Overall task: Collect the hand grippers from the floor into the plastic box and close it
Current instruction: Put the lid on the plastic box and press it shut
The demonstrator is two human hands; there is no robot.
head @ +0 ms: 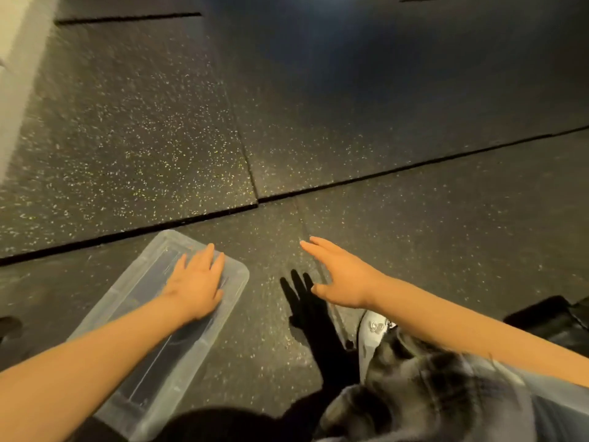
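A clear plastic box point(140, 301) lies on the dark speckled floor at the lower left, with its lid on top. My left hand point(196, 282) rests flat on the lid, fingers straight. To the right of the box my right hand point(342, 275) hovers above the floor with fingers stretched out and nothing in it; its shadow falls on the floor beneath. No hand grippers show on the floor, and the box's contents are too blurred to make out.
The floor is black rubber tiles point(414, 218) with seams running across. A pale wall point(16, 74) stands at the far left. My clothed knee point(430, 387) fills the lower right, and a black object point(554, 320) lies at the right edge.
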